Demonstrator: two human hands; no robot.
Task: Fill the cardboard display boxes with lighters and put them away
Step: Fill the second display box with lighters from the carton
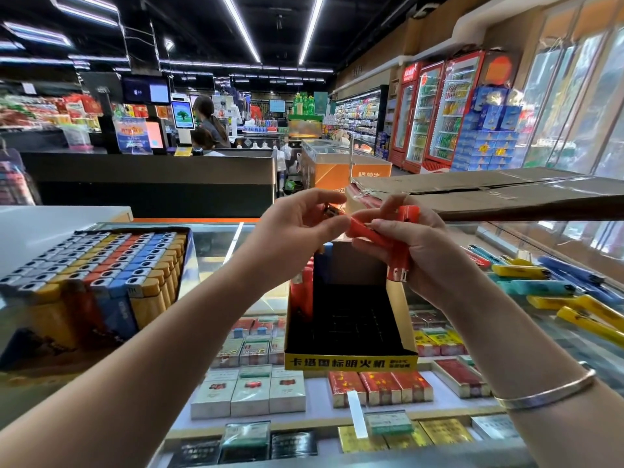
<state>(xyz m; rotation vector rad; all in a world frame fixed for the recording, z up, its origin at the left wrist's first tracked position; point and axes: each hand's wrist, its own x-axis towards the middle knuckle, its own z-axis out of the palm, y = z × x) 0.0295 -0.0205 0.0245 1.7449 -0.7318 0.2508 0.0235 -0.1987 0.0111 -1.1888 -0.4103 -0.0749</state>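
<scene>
Your nearly empty display box, black inside with a yellow front strip, stands open on the glass bench; a few red lighters stand upright along its left wall. You hold more red lighters above it. Left, a full box shows tidy coloured rows. Loose yellow, blue and teal lighters lie right.

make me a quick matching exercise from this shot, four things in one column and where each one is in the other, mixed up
Things:
1. full display box
2. yellow-fronted display box
3. loose yellow and blue lighters
4. red lighters

Places:
A. held in the hands
B. counter, far left
C. counter, centre, mostly empty
D. lying on the glass, right

Pairs: 1-B, 2-C, 3-D, 4-A
</scene>
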